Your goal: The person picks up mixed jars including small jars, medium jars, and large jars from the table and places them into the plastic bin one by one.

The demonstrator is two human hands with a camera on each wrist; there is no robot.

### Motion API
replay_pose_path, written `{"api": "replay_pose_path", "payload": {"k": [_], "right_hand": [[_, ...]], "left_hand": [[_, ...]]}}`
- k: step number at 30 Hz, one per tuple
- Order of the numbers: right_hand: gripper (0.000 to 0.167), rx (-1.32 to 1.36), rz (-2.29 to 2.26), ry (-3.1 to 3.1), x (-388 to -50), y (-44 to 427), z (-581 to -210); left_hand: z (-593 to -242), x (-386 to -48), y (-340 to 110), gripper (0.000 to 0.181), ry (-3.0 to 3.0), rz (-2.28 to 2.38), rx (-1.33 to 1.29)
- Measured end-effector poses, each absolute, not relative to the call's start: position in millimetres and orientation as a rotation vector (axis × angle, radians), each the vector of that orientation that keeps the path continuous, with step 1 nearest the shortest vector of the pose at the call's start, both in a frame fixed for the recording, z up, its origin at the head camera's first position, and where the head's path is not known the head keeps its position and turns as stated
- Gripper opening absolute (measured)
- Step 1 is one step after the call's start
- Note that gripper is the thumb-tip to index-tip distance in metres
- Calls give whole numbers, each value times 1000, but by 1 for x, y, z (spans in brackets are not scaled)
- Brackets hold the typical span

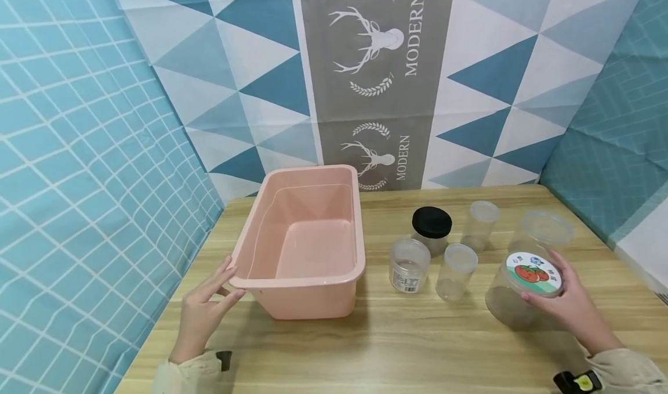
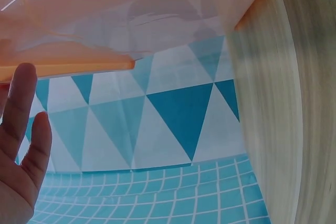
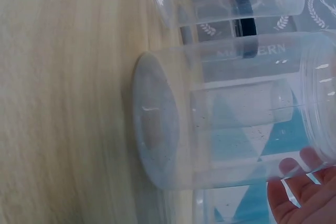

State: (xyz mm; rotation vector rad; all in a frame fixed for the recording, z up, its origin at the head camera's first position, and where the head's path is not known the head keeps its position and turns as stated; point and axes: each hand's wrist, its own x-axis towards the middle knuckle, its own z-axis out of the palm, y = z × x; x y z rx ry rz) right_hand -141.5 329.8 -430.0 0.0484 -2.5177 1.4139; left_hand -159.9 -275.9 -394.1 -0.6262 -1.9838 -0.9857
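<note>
Your right hand (image 1: pixel 571 308) gripped the clear, cylindrical plastic jar (image 1: pixel 507 306) round its tomato-printed lid (image 1: pixel 533 273), on or just above the wood-grained surface (image 1: pixel 417 344). Your left hand (image 1: pixel 203 307), fingers fairly straight, touched the pink rectangular plastic tub (image 1: pixel 305 301). Picking up the jar seemed in hand; moving it called for a firm hold.

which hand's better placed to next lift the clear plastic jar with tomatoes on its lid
Probably the right hand: it grips that jar, while the left hand touches the pink rectangular plastic tub.
</note>
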Motion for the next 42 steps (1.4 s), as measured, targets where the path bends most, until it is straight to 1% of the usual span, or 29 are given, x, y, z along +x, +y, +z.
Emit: {"api": "replay_pose_path", "payload": {"k": [4, 12, 27, 33, 42], "right_hand": [[97, 55, 1458, -2470, -144, 328, -433], [94, -21, 1476, -2555, -143, 326, -429], [92, -110, 1414, -2570, -142, 324, -428], [93, -119, 1430, -2564, -143, 324, -427], [95, -108, 1451, -2551, -145, 325, -427]], "left_hand": [[-393, -162, -274, 59, -1993, -970, -630], [-393, -159, -272, 45, -1999, -1050, -587], [-396, -158, -270, 36, -1984, -1123, -551], [-400, -160, -270, 36, -1959, -1211, -535], [-397, -163, -272, 37, -1970, -1166, -539]]}}
